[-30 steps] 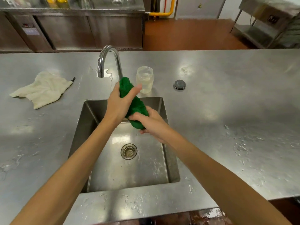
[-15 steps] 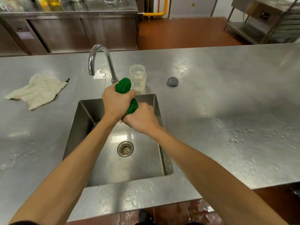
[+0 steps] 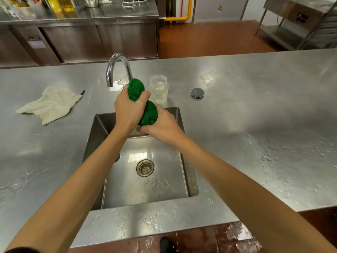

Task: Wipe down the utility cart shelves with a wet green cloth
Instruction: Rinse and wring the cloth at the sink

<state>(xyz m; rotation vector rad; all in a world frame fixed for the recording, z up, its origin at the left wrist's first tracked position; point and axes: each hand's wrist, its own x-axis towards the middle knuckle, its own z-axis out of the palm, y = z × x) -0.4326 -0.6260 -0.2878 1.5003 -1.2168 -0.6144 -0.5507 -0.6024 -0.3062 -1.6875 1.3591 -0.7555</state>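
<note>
Two hands, centre frame: left hand (image 3: 129,110) and right hand (image 3: 164,126) both clenched round green cloth (image 3: 150,114), above sink (image 3: 164,189). Twist in opposite directions over the basin; keep damp, not dripping.

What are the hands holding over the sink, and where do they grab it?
Both hold the green cloth. The left hand grips its upper end, the right hand its lower end, bunched between them.

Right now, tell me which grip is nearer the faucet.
Left. The left grip holds the top end of the green cloth close beside the faucet; the right grip holds the lower end, farther back toward the person, over the sink.
</note>
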